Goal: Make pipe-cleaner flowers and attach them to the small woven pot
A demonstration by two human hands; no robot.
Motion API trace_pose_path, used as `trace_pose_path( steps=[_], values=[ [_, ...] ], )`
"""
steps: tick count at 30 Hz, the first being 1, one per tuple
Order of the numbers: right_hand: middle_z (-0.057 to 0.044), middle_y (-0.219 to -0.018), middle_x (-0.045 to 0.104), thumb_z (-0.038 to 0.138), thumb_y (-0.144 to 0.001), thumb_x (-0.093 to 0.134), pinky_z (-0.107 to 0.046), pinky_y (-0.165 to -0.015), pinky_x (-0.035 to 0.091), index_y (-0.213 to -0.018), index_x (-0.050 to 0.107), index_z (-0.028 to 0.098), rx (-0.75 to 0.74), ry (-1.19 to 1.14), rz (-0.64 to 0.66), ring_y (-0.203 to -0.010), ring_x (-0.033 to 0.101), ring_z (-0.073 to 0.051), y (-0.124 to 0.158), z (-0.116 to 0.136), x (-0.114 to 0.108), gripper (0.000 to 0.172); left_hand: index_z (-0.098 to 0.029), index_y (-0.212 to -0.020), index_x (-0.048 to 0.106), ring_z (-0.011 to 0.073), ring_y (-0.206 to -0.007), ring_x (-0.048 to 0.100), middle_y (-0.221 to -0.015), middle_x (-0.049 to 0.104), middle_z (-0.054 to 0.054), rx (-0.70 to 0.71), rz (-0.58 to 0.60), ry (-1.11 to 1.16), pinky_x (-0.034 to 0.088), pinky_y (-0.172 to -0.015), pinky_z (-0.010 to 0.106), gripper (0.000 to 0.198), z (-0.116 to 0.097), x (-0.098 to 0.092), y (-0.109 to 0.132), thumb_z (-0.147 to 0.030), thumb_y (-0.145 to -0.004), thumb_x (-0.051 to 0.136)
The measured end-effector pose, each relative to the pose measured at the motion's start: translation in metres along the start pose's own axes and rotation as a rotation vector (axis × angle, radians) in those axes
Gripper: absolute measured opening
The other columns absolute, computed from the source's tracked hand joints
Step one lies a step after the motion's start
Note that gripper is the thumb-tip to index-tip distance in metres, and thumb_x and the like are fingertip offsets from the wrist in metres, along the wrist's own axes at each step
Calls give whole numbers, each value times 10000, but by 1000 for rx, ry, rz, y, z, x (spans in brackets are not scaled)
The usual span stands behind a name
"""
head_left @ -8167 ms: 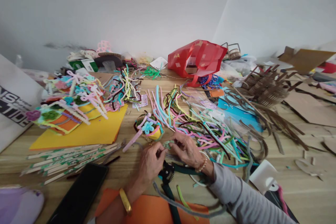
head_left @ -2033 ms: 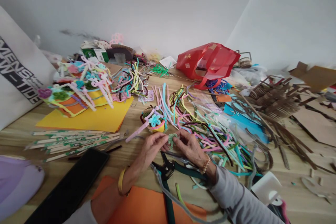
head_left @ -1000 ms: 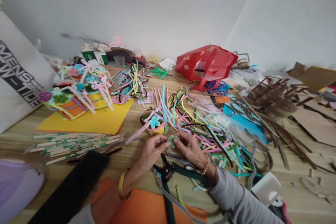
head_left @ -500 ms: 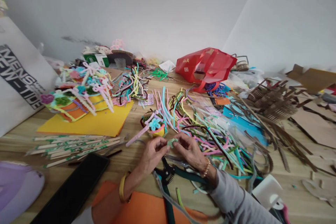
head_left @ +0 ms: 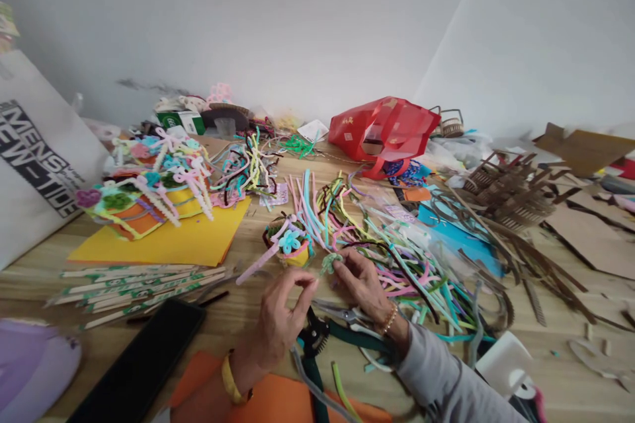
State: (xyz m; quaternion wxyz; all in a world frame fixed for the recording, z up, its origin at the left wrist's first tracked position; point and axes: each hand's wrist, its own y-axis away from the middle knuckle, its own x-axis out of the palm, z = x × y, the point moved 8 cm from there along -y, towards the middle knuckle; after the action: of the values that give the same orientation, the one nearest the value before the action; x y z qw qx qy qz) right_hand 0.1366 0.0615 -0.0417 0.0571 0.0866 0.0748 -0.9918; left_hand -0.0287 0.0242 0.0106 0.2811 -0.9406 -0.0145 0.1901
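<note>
My right hand pinches a pale green pipe cleaner bent into small loops, like a little flower. The fingers of my left hand are closed on what looks like its thin tail end, just left of the loops. Behind the fingers stands a small yellow basket with a turquoise pipe-cleaner flower on it and a lilac stem sticking out to the left. Pliers with dark green handles lie below my hands, partly hidden by my right wrist.
Loose pipe cleaners spread to the right. Finished flower baskets sit on yellow sheets at the left. Wrapped sticks and a black phone lie nearer. A red bag and brown woven baskets stand farther back.
My left hand has moved down and left, away from the loops, and my fingers have drawn apart. The green loops now show more fully in my right hand.
</note>
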Motion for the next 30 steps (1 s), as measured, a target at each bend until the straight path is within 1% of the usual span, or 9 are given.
trace_pose_path(
  steps=[2, 4, 7, 9, 13, 16, 19, 24, 30],
  values=[
    [23, -622, 500, 489, -870, 554, -222, -490, 396, -873, 566, 170, -5, -3, 1, -531, 467, -114, 0, 0, 0, 320, -226, -921, 598, 198, -856, 628, -864, 656, 33, 186, -94, -61, 489, -828, 340, 141, -17, -11, 1, -131, -817, 598],
    [25, -628, 498, 485, -868, 559, -222, -491, 402, -870, 567, 172, -1, -11, -6, -532, 473, -114, 0, -1, 0, 314, -234, -1037, 576, 225, -978, 599, -1003, 631, 55, 291, -180, -146, 462, -917, 403, 290, -26, -21, 0, -108, -784, 641],
    [26, -636, 495, 482, -863, 570, -223, -490, 413, -871, 569, 172, 7, -25, -12, -535, 478, -115, -1, -3, 0, 310, -236, -1186, 506, 278, -1132, 523, -1186, 548, 96, 279, -290, -267, 425, -984, 483, 489, -20, -32, -6, -167, -747, 711],
    [31, -621, 493, 485, -861, 574, -221, -481, 409, -876, 574, 172, 5, -46, -11, -526, 465, -112, -1, -3, 0, 313, -235, -1272, 442, 304, -1212, 465, -1279, 477, 122, 230, -309, -299, 468, -951, 472, 594, -11, -36, -13, -231, -748, 723],
    [-5, -740, 566, 503, -851, 584, -242, -533, 462, -899, 591, 181, -10, -155, 27, -597, 511, -127, -3, 4, 2, 326, -205, -1338, 384, 313, -1246, 436, -1322, 437, 162, 168, -269, -362, 521, -884, 429, 641, 1, -38, -26, -291, -782, 691],
    [-90, -1107, 602, 491, -840, 611, -340, -821, 493, -868, 627, 184, -105, -141, 92, -950, 595, -211, -7, 18, 6, 309, -185, -1323, 406, 307, -1207, 484, -1286, 492, 168, 158, -260, -411, 467, -954, 479, 593, 5, -41, -30, -328, -806, 660],
    [-102, -1350, 495, 450, -848, 622, -407, -1046, 347, -881, 648, 196, -168, -108, 163, -1241, 475, -256, -10, 25, 11, 258, -182, -1314, 421, 294, -1164, 533, -1262, 541, 159, 105, -227, -382, 459, -964, 476, 558, 15, -42, -31, -355, -826, 628],
    [-96, -1444, 412, 421, -857, 621, -421, -1089, 291, -919, 653, 208, -148, -49, 254, -1340, 379, -257, -8, 24, 22, 224, -162, -1300, 450, 294, -1203, 522, -1289, 552, 159, -9, -111, -283, 424, -1010, 464, 533, 34, -41, -33, -359, -830, 607],
    [-101, -1361, 502, 362, -876, 604, -394, -1049, 349, -934, 662, 197, -213, 12, 288, -1271, 460, -242, 5, 40, 30, 184, -208, -1336, 455, 261, -1285, 462, -1387, 504, 108, -119, -10, -120, 378, -1065, 418, 481, 52, -44, -37, -380, -890, 507]
  ],
)
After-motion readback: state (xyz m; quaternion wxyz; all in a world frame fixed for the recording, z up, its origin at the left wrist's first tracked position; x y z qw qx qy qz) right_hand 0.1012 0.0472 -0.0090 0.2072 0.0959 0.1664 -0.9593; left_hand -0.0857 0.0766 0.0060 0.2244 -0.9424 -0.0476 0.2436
